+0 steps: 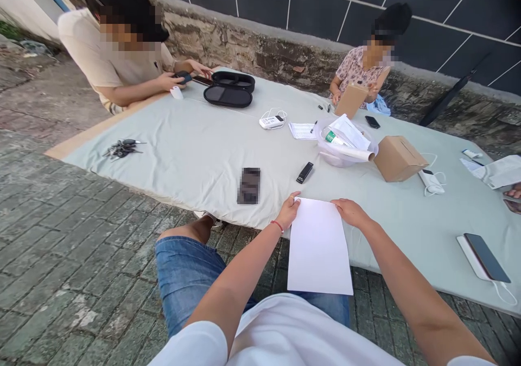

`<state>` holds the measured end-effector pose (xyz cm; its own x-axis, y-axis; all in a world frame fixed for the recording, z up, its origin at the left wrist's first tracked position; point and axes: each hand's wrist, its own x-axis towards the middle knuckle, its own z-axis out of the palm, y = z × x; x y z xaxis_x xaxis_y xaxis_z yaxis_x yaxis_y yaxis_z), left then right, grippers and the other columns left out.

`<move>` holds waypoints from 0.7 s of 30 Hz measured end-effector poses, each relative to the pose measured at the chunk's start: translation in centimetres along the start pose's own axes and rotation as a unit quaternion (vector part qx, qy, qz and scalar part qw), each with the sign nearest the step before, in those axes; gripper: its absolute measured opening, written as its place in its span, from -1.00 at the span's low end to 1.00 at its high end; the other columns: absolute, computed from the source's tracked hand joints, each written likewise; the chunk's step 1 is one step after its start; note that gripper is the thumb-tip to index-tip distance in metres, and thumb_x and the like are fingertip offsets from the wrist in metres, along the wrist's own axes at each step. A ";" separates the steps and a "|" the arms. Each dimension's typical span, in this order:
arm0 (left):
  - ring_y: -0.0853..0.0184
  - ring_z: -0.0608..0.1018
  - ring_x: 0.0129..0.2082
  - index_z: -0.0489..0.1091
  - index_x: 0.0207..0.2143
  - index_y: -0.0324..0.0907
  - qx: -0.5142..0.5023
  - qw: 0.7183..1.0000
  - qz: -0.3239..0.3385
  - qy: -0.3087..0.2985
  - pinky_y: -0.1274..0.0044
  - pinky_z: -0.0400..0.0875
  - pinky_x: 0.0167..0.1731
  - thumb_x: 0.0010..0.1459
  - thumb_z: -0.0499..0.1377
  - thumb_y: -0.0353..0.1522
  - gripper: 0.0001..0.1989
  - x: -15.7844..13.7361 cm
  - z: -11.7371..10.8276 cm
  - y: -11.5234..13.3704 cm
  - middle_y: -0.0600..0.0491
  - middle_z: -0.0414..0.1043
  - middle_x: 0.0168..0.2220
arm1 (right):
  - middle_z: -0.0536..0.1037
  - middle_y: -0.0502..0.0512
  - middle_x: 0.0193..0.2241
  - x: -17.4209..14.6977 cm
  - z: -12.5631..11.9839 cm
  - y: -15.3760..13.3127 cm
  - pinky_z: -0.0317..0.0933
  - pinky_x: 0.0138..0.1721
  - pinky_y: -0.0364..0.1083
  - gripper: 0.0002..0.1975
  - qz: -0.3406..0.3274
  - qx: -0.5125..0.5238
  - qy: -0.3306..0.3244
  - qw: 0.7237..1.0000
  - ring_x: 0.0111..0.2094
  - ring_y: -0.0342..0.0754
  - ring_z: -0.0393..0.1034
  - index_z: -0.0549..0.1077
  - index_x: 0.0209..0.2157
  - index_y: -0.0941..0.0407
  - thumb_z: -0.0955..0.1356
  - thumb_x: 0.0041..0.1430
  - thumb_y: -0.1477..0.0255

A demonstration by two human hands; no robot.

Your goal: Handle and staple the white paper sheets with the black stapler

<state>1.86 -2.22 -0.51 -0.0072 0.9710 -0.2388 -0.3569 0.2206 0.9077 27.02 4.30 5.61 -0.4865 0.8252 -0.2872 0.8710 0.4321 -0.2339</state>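
Note:
A blank white sheet of paper [319, 246] hangs over the table's near edge and above my lap. My left hand [289, 210] pinches its far left corner, and my right hand [349, 212] grips the far right corner. Whether it is one sheet or a few together I cannot tell. Just beyond the paper lies a black stapler [305, 172] on the pale green tablecloth [195, 154]. To the left of my left hand is a dark, blurred-out flat object [248, 185], perhaps a phone.
A plastic basket [337, 158] with papers stands beside a cardboard box [399, 158]. Keys [122, 148] lie left, an open black case [228, 89] far left, a phone on a white power bank [486, 257] right. Two people sit across; another person's hand [513, 191] shows at right.

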 end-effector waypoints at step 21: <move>0.43 0.38 -0.54 0.35 -0.14 -0.18 -0.024 0.999 -0.029 -0.021 0.58 0.27 -0.51 0.11 0.19 -0.11 -0.63 -0.3 0.0 0.5 0.11 0.36 -0.48 | 0.51 0.15 0.01 0.9 1.5 -1.6 0.12 0.15 0.14 -0.61 -0.050 0.007 0.084 0.995 0.18 0.13 0.18 0.46 0.05 0.03 0.14 0.35 0.31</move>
<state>1.71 -2.35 0.05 0.0544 0.9597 -0.2757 -0.4001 0.2739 0.8746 25.14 3.81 4.36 -0.5517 0.8278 -0.1022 0.8170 0.5116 -0.2661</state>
